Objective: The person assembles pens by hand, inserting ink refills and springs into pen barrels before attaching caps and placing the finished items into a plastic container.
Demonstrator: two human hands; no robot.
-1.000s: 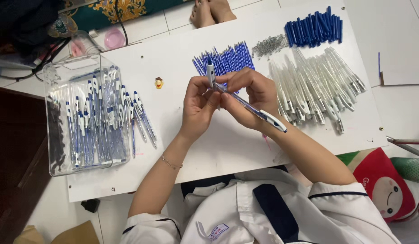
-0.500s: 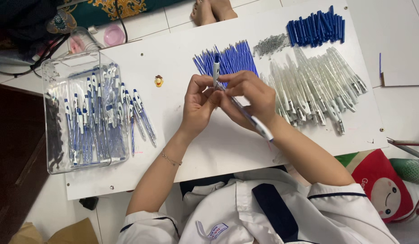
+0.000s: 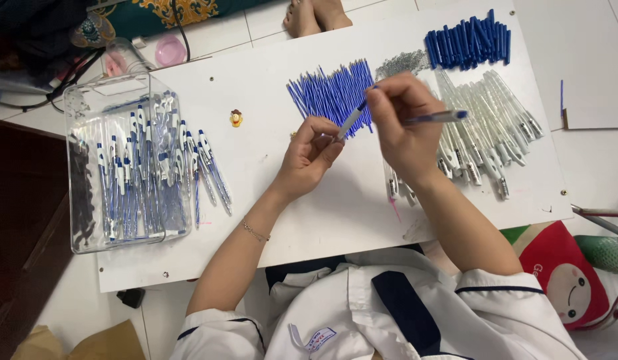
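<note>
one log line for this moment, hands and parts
left hand: grips pen barrel | right hand: holds blue refill, fingertips at barrel top | refill pile behind | finished pens in clear tray

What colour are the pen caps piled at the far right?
Dark blue, the pen caps, seen clearly in the head view.

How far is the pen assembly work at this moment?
Done: many finished blue-and-white pens fill the clear plastic box. In hand: the left hand and right hand hold one thin blue refill. Left: piles of blue refills, clear pen barrels and blue caps.
</note>
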